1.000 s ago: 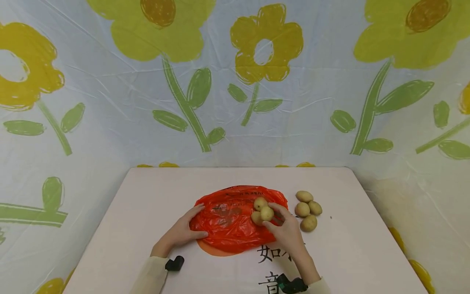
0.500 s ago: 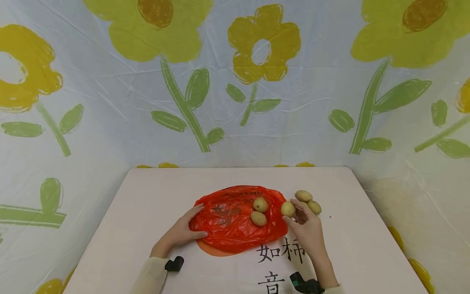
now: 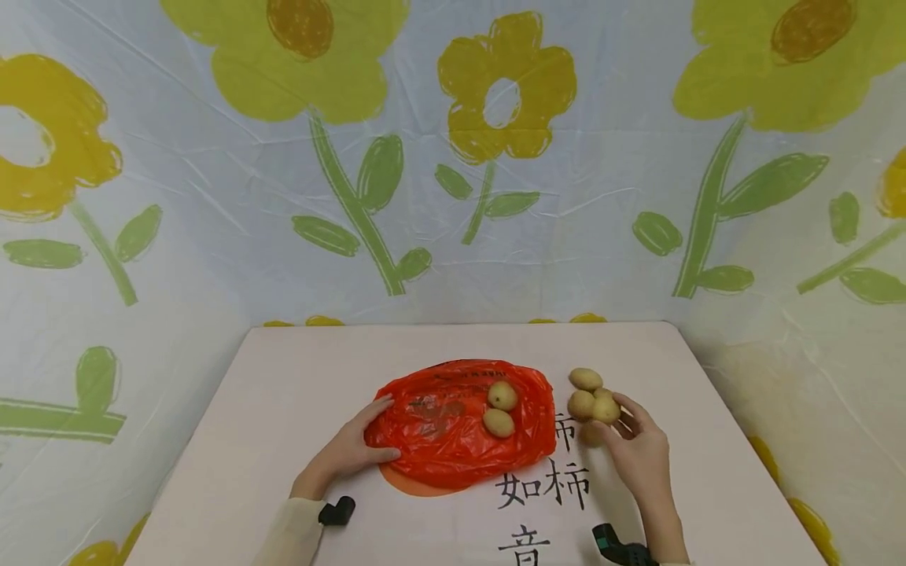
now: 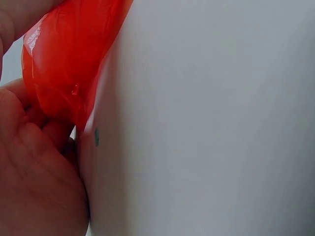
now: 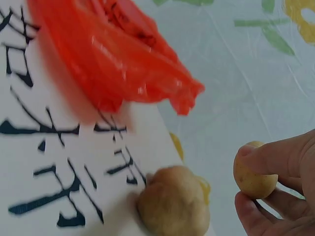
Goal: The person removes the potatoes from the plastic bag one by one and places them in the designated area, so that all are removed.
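Observation:
A crumpled red plastic bag (image 3: 439,440) lies mid-table with two potatoes (image 3: 499,423) showing at its right end. My left hand (image 3: 354,440) holds the bag's left end, thumb on the near side and fingers on the far side. In the left wrist view the left fingers (image 4: 54,125) curl in against the red film (image 4: 74,54). To the right of the bag, my right hand (image 3: 640,452) pinches a potato (image 5: 253,172) between thumb and fingers. That potato overlaps a small cluster of potatoes (image 3: 585,380) in the head view; one below it is partly hidden by the hand.
The pale tabletop (image 3: 283,377) bears black printed characters (image 3: 541,483) near the bag, and an orange printed shape (image 3: 418,483) peeks out under it. A flower-patterned cloth (image 3: 566,220) hangs behind and along both sides.
My right hand has carried a potato off the pile on the bag, rightward to above the other potatoes. Two potatoes are left on the bag. The left hand has stayed put.

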Demonstrator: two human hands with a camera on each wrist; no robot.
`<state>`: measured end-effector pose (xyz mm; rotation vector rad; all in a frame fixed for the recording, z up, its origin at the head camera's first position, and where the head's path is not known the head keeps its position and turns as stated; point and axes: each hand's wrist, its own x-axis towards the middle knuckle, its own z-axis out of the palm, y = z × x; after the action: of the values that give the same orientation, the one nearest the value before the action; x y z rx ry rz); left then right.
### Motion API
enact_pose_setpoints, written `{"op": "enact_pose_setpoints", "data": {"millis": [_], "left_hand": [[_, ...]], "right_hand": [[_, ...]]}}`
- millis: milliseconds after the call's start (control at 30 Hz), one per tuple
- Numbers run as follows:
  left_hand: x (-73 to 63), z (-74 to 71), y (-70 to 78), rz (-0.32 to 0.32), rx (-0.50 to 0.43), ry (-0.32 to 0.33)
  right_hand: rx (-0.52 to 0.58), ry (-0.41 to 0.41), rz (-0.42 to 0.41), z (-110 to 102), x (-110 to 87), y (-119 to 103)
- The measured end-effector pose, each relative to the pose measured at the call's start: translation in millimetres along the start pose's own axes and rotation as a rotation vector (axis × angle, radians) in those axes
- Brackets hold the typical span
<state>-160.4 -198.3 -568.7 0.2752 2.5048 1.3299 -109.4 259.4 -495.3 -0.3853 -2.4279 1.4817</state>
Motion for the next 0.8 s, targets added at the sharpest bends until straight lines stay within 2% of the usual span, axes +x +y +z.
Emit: {"op": "enact_pose_setpoints", "data": {"millis": [400,633,800], "left_hand": [[-3.5,-0.9,-3.4,-0.003,0.0,0.005],[-4.2,1.0,-3.6,-0.008,-0.003,0.009],[-2.8,0.6,-1.9,-0.011,0.001,0.008]], "right_hand": [[-0.03,0.086,0.072,-15,3.7,37],[-0.093,0.128,0.077,-16,9.1,60],[-0.117,0.154,0.072,-15,14.4,67]]}}
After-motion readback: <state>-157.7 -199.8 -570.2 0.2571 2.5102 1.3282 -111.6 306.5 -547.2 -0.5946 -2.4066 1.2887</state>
